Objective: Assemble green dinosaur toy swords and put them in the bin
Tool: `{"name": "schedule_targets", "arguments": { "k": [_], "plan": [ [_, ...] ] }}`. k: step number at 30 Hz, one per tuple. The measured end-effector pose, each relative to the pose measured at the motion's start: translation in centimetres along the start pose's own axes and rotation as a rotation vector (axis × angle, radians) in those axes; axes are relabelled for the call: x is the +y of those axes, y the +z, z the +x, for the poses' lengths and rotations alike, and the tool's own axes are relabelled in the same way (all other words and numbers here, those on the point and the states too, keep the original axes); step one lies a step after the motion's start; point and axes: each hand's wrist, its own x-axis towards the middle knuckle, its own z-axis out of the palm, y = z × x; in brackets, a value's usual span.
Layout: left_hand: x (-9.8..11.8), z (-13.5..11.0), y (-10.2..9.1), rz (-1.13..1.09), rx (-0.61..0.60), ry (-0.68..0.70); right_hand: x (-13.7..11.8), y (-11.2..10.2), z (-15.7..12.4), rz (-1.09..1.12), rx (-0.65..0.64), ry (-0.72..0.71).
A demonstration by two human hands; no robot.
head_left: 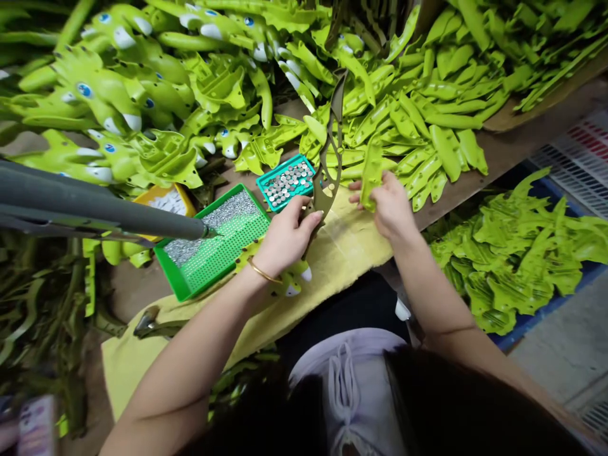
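My left hand (289, 233) grips a curved, dark olive plastic piece (331, 149) with cut-out openings; it rises away from me over the yellow cloth (354, 234). Beneath that hand and wrist lies a lime-green toy part (297, 282) with white tips, mostly covered. My right hand (392, 206) is closed on a long, hollow lime-green plastic shell (372, 171), its ribbed inner side showing. The two hands are apart, with the cloth between them. Just beyond my left hand sits a teal tray (286, 207) of small silver discs.
A green tray (183, 291) holds small metal screws, under a grey tool shaft (104, 206) coming from the left. Behind it is a yellow tray (187, 197) of white pieces. Lime-green parts (418, 120) heap across the back; a blue crate (551, 304) of them stands right.
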Motion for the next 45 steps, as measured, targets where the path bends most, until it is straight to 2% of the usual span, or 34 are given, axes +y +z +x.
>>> {"name": "schedule_targets", "arguments": {
  "k": [4, 8, 14, 18, 21, 27, 29, 31, 34, 36, 41, 42, 45],
  "plan": [
    [0.0, -0.7, 0.1, 0.092, -0.017, 0.041, 1.2, 4.3, -2.2, 0.160, -0.157, 0.162],
    [-0.1, -1.2, 0.2, 0.109, -0.049, 0.067, 1.2, 6.6, -2.7, 0.274, -0.245, 0.192],
    [-0.6, -1.1, -0.8, 0.106, -0.037, 0.075, 0.4, 7.2, -3.5, 0.422, -0.291, 0.237],
    [-1.4, -0.6, -1.7, 0.050, -0.109, 0.104, 0.6, 7.1, -3.7, 0.553, -0.257, 0.313],
    [-1.8, -0.4, -2.0, 0.026, -0.143, 0.074, 0.9, 7.3, -3.8, 0.557, -0.218, 0.394],
    [-1.8, -0.7, -2.0, 0.064, -0.152, 0.104, 1.3, 7.6, -4.2, 0.460, -0.250, 0.318],
    [-1.7, -1.1, -1.9, 0.109, -0.121, 0.121, 1.3, 7.5, -4.4, 0.398, -0.247, 0.268],
    [-1.6, -1.7, -1.9, 0.160, -0.078, 0.110, 1.3, 7.1, -4.6, 0.207, -0.285, 0.163],
    [-1.7, -2.6, -1.7, 0.238, -0.029, 0.113, 1.6, 6.3, -5.0, -0.295, -0.348, 0.042],
    [-2.0, -3.0, -1.4, 0.279, 0.001, 0.154, 2.1, 6.0, -5.3, -0.478, -0.358, -0.002],
    [-2.5, -3.4, -0.8, 0.320, 0.054, 0.170, 2.8, 6.2, -6.1, -0.404, -0.317, -0.111],
    [-2.5, -3.4, -0.9, 0.300, 0.051, 0.152, 2.6, 6.1, -5.9, -0.412, -0.338, -0.112],
    [-2.3, -2.6, -1.5, 0.119, -0.024, 0.091, 1.5, 4.9, -3.9, -0.537, -0.507, -0.155]
  ]
}}
